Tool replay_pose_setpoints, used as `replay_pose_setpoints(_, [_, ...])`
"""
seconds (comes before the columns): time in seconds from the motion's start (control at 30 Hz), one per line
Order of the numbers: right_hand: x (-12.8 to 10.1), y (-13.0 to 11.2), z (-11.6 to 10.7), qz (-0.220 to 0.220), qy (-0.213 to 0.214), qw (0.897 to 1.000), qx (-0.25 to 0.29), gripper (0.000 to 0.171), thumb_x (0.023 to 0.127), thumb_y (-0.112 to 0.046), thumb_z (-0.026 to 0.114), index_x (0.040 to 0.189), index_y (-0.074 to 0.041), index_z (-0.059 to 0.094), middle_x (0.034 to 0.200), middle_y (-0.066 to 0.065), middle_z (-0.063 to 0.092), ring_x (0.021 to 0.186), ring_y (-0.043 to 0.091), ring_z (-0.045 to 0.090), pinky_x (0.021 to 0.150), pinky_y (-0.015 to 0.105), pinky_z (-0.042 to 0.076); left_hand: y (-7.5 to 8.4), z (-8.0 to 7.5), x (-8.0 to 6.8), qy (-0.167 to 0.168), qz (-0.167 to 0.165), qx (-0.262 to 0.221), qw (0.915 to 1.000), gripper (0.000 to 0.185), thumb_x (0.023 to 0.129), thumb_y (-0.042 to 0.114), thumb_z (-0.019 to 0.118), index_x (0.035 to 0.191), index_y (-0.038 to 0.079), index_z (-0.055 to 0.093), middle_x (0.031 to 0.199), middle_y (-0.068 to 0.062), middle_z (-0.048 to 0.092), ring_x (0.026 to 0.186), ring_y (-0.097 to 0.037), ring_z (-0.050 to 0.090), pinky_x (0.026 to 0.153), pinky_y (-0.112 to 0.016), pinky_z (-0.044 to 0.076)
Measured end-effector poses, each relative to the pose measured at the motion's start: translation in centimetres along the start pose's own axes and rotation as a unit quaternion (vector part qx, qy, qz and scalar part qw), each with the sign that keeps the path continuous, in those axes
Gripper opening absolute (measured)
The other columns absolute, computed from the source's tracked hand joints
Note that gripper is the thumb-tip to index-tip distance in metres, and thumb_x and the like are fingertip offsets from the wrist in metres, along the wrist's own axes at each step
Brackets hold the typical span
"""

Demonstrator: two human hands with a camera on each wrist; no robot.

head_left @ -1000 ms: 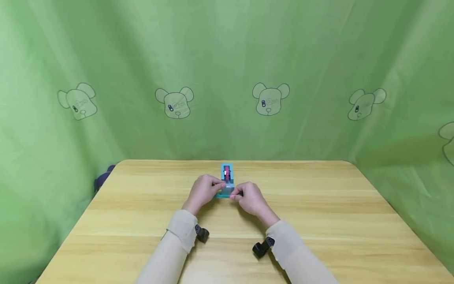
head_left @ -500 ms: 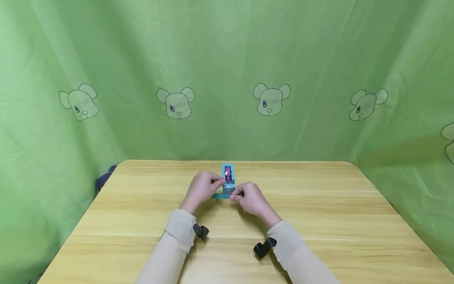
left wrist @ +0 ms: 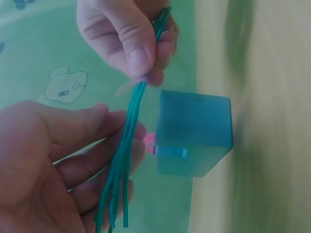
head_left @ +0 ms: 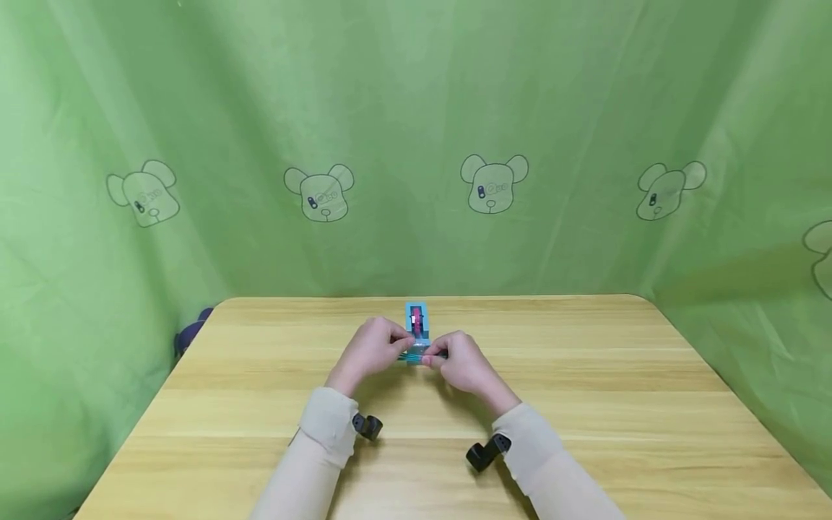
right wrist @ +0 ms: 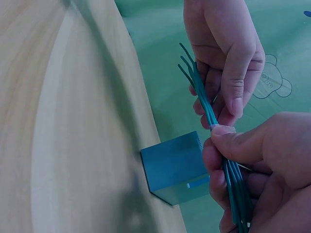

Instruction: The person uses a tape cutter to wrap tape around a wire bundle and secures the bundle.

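My right hand [right wrist: 272,155] pinches a bundle of thin teal wire-like strands [right wrist: 206,104] between thumb and fingers, above the table. At the pinch a short flap of clear tape [left wrist: 125,89] sticks out from the bundle. My left hand [left wrist: 63,155] lies alongside the loose end of the strands, its fingers loosely bent behind them and the thumb apart from them. Just beyond both hands stands a blue tape dispenser [head_left: 417,318] with a pink reel, its front partly hidden by the hands in the head view.
The wooden table [head_left: 260,404] spreads out around the hands, its far edge just behind the dispenser. A green curtain [head_left: 403,108] with printed bear heads hangs behind and at both sides. Something dark purple [head_left: 190,332] shows past the table's left edge.
My left hand first shifts slightly up and left, then comes back down toward the strands. The right hand keeps its pinch in nearly the same place. The dispenser stays put.
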State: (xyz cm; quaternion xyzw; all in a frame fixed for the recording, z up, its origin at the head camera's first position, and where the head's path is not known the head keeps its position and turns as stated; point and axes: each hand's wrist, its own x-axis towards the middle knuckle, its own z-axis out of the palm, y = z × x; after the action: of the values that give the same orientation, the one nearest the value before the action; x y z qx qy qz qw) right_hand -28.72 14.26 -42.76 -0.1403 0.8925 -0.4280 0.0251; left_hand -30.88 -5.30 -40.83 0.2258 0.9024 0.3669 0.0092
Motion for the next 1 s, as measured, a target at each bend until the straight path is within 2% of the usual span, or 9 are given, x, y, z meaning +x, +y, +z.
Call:
replay_pose_setpoints(0.2, [-0.2,-0.2,-0.4,-0.002,-0.006,1.0,0.006,0.009,0.092,-0.007,0.07,0.086,-0.004,0.075,0.081,0.005,0.068,0.067,0.017,0.053,0.062,0.032,0.046,0.4,-0.1,-0.3,-0.015,-0.001,-0.015,0.9998,0.016,0.096,0.017,0.066,0.091,0.01,0.079,0.075,-0.004,0.071,0.05,-0.009,0.044,0.049,-0.025,0.039])
replay_pose_setpoints(0.4, [-0.4,-0.7,-0.9,-0.014,-0.012,1.0,0.01,0.007,0.092,-0.006,0.069,0.09,-0.003,0.075,0.084,-0.001,0.069,0.074,0.017,0.056,0.069,0.034,0.048,0.5,-0.1,-0.3,-0.018,0.009,-0.009,0.9998,0.018,0.096,0.017,0.065,0.087,0.009,0.079,0.067,0.003,0.064,0.05,-0.008,0.043,0.049,-0.025,0.037])
replay_pose_setpoints(0.63, [-0.6,-1.2,-1.3,-0.022,-0.012,1.0,0.01,0.008,0.092,-0.006,0.068,0.092,-0.002,0.075,0.088,0.004,0.071,0.078,0.016,0.058,0.072,0.034,0.05,0.9,-0.4,-0.5,-0.023,0.01,0.007,0.9997,0.022,0.098,0.023,0.063,0.09,0.011,0.079,0.061,0.002,0.058,0.048,-0.008,0.038,0.047,-0.026,0.034])
replay_pose_setpoints(0.77, [-0.7,-1.4,-1.6,-0.016,-0.006,1.0,0.008,0.007,0.092,-0.007,0.069,0.089,-0.006,0.075,0.088,0.006,0.071,0.078,0.016,0.059,0.072,0.033,0.05,1.2,-0.5,-0.6,-0.03,0.021,0.013,0.9993,0.022,0.099,0.023,0.062,0.088,0.012,0.078,0.055,0.005,0.049,0.047,-0.007,0.036,0.045,-0.025,0.031])
replay_pose_setpoints(1.0, [-1.0,-2.1,-1.9,-0.028,0.001,1.0,-0.001,0.008,0.092,-0.007,0.069,0.086,-0.008,0.073,0.084,0.003,0.069,0.077,0.015,0.059,0.073,0.034,0.05,1.6,-0.9,-0.9,-0.037,0.034,0.017,0.9986,0.023,0.097,0.021,0.063,0.078,0.016,0.074,0.058,0.007,0.054,0.05,-0.007,0.04,0.048,-0.025,0.034])
